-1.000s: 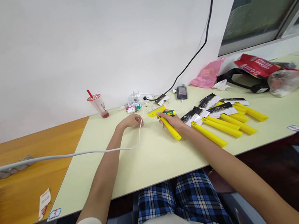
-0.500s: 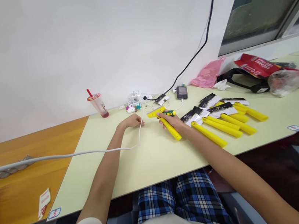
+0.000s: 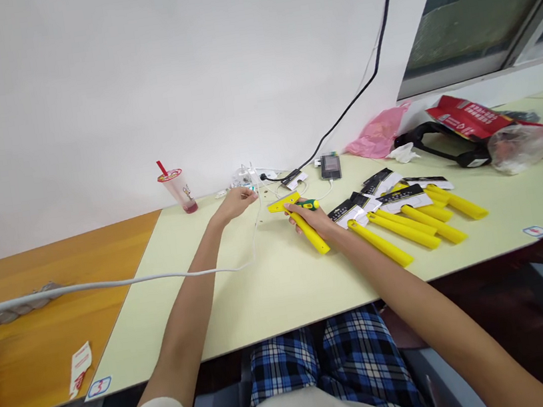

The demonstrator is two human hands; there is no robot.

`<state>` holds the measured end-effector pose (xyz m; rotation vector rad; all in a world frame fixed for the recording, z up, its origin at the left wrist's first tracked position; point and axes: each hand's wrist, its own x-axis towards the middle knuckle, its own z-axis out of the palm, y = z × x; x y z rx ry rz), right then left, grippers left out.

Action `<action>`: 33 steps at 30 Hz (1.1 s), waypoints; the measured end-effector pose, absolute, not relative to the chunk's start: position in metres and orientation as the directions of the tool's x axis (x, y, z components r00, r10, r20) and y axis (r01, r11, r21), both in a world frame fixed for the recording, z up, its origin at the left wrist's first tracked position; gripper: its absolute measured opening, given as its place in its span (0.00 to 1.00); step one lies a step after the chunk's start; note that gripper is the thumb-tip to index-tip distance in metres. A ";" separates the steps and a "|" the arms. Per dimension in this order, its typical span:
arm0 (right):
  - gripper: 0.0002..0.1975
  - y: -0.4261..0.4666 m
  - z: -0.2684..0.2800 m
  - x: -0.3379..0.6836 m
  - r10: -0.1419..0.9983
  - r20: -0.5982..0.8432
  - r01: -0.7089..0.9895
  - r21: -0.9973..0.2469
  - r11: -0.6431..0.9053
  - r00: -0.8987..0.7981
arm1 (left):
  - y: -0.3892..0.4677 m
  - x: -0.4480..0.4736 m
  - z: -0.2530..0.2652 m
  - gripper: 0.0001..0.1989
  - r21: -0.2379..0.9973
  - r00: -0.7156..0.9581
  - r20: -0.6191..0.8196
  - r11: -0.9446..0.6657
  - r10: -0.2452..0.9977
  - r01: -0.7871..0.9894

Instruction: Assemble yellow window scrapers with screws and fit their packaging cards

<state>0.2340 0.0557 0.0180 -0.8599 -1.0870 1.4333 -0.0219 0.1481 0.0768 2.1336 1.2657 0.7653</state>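
Note:
My right hand (image 3: 315, 219) is wrapped round a yellow scraper (image 3: 310, 230) with a wide flat head. A screwdriver with a green and yellow handle (image 3: 309, 205) is held in the same hand, crossing the scraper. Further back on the left, my left hand (image 3: 237, 203) has its fingertips pinched together beside the white plugs. Anything between those fingertips is too small to make out. Several yellow-handled tools (image 3: 401, 229) with black and white cards lie to the right of my right hand.
A white cable (image 3: 200, 272) runs across in front of my left arm. A cup with a red straw (image 3: 179, 191) stands by the wall. Further right are a small device (image 3: 330, 167), a pink bag (image 3: 377, 136) and a red package (image 3: 472, 119). A black cable (image 3: 355, 99) hangs down to the table.
My left hand has moved away from me and slightly left, up to the plugs, and now covers the small coloured pieces there. My right hand holds nearly the same position.

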 end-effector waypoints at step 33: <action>0.16 0.058 0.020 0.236 0.973 -0.036 -0.350 -0.930 -0.115 -0.226 | 0.120 0.013 0.078 0.24 0.945 0.570 -0.066 -0.132 0.819 0.300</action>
